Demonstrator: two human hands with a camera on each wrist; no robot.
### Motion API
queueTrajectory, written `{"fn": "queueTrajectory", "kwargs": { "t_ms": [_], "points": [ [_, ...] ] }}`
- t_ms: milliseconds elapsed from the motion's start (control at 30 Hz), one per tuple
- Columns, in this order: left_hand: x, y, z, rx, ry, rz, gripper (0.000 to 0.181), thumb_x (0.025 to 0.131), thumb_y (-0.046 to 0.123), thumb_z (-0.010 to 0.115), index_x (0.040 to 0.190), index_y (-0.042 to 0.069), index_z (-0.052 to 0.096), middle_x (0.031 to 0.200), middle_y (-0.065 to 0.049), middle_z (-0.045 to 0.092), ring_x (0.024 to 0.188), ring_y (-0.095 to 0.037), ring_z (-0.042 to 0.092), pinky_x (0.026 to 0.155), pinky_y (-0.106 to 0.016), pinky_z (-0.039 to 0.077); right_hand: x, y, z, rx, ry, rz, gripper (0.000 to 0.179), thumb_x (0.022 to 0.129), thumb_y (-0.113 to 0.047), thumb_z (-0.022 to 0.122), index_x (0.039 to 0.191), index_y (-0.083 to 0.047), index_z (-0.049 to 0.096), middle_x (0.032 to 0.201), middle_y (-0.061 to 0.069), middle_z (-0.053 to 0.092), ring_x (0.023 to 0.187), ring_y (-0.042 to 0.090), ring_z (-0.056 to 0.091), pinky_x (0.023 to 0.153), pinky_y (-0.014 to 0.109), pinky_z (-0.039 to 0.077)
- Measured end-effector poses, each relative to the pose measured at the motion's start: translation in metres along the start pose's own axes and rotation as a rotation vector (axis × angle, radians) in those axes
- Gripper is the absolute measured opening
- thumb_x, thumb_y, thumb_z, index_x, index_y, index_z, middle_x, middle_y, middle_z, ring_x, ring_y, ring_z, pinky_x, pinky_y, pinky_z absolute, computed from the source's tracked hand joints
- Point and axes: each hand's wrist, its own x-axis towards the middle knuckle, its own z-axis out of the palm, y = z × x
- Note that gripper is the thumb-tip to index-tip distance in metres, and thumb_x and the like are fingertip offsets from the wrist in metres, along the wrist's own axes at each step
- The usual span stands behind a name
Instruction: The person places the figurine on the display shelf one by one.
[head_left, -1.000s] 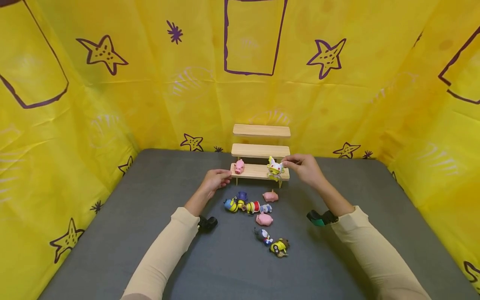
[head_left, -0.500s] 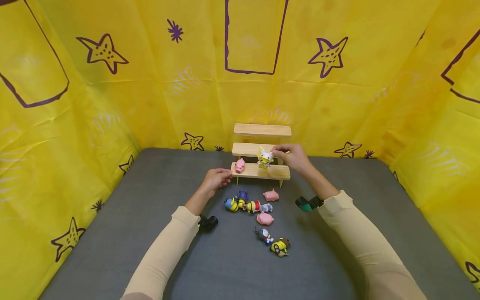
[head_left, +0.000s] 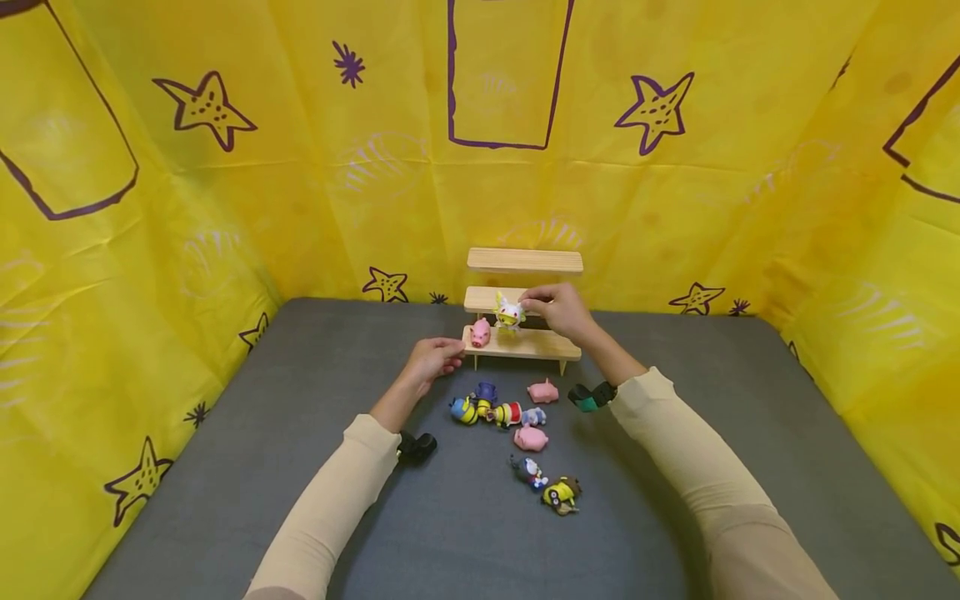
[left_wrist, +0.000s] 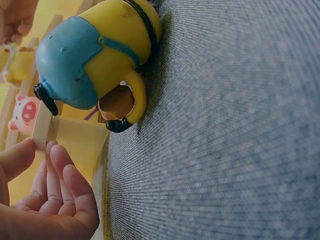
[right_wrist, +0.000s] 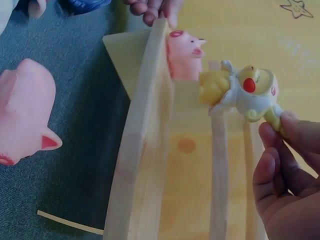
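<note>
Above the bottom shelf (head_left: 543,343), near the pig (head_left: 480,333), the right hand (head_left: 564,312) pinches the hooded toy (head_left: 510,315); the left hand (head_left: 433,360) pinches the shelf's end. Placing seems in hand; the next move likely calls for lowering it upright.

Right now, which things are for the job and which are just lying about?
In the job: right hand; white toy it pinches; left hand; shelf it holds; shelf pig.

Lying about, probably: far pig; near pig; blue toy; navy toy; red toy; pale toy; dark toy; yellow toy.
</note>
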Motion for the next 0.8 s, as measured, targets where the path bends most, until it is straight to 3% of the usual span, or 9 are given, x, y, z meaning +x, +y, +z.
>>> {"fn": "queueTrajectory", "kwargs": {
  "t_ms": [400,633,800],
  "points": [
    [0.001,-0.003,0.001,-0.014,0.001,0.012,0.032,0.096,0.018,0.062,0.120,-0.003,0.064,0.090,-0.004,0.067,0.072,-0.008,0.061,0.069,-0.023,0.051,0.005,0.004,0.013,-0.182,-0.032,-0.028,0.015,0.091,-0.013,0.068,0.097,0.000,0.075,0.096,0.017,0.074,0.077,0.020,0.059,0.066,0.024,0.043],
    [0.002,-0.003,0.001,-0.020,0.004,0.015,0.031,0.096,0.017,0.062,0.119,-0.003,0.064,0.087,-0.003,0.066,0.070,-0.008,0.060,0.068,-0.022,0.050,0.007,0.011,0.014,-0.181,-0.002,-0.030,0.016,0.092,-0.012,0.067,0.098,0.000,0.075,0.098,0.017,0.074,0.079,0.021,0.062,0.066,0.024,0.043],
    [0.002,-0.002,0.001,-0.016,-0.001,0.018,0.030,0.097,0.016,0.061,0.119,-0.004,0.064,0.085,-0.002,0.066,0.070,-0.007,0.060,0.066,-0.022,0.050,0.008,0.013,0.013,-0.197,0.004,-0.049,0.018,0.092,-0.012,0.067,0.103,-0.001,0.075,0.103,0.017,0.074,0.088,0.026,0.068,0.070,0.028,0.050]
  ]
}}
